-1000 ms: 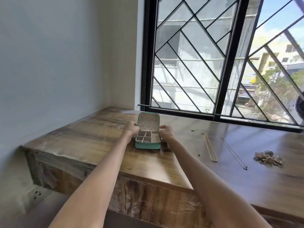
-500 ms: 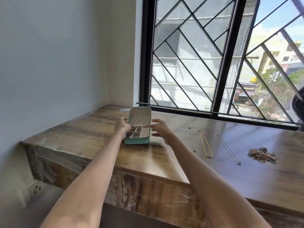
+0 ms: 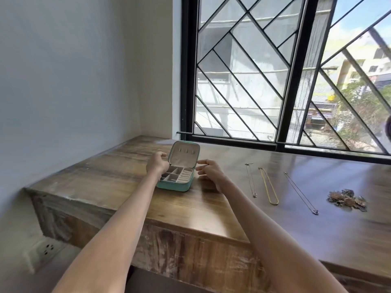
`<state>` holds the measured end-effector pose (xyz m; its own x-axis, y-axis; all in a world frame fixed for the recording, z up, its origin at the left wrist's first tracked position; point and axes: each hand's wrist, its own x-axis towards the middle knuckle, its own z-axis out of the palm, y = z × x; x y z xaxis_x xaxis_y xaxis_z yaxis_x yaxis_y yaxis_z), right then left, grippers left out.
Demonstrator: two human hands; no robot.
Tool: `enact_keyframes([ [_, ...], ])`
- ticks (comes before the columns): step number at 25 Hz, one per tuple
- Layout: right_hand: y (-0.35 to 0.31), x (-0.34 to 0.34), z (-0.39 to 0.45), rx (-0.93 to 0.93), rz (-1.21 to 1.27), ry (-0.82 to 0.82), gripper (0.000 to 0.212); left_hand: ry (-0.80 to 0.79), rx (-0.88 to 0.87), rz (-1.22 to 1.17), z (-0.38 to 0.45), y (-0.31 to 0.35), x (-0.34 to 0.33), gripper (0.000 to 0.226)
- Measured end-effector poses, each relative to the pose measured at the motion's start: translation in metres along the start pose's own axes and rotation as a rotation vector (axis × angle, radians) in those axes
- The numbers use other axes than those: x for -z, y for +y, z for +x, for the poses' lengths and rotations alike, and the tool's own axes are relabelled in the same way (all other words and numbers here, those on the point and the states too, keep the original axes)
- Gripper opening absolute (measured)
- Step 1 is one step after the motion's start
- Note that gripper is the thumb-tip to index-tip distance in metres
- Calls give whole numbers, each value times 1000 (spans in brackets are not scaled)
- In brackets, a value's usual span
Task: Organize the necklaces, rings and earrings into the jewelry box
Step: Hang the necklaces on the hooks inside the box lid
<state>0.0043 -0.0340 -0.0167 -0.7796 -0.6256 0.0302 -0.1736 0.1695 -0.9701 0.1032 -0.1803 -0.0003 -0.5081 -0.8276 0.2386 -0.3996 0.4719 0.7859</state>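
Open jewelry box [image 3: 176, 176] on surface [image 3: 211, 208], steadied by curled left hand [image 3: 157, 163] at its side, right hand [image 3: 209, 171] loose, empty just beside, necklaces [image 3: 268, 185] laid out farther right for loading.

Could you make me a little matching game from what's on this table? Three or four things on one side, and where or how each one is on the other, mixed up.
Things:
1. jewelry box
2. gold necklace
3. pile of small jewelry
4. right hand

Descriptions:
A. heaped far to the right on the table
B. open, lid standing up, left hand at its side
C. laid out straight between two thin silver necklaces
D. empty, fingers spread, just right of the box

Pairs: 1-B, 2-C, 3-A, 4-D
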Motion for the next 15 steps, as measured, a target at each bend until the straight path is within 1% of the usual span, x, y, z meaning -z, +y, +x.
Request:
enact_keyframes([
  [3,3,-3,-1,24,3,-5,31,-8,19,-75,-4,3,-4,44],
  [6,6,-4,-6,59,-1,24,32,-13,71,-274,-6,-2,-8,40],
  [8,8,0,-5,64,22,42,32,-45,95,-386,-9,-3,-11,44],
  [11,13,10,-1,76,-10,121,36,-125,71,-402,-18,4,-16,43],
  [15,13,15,-5,90,-28,114,37,-162,51,-397,-22,9,-17,38],
])
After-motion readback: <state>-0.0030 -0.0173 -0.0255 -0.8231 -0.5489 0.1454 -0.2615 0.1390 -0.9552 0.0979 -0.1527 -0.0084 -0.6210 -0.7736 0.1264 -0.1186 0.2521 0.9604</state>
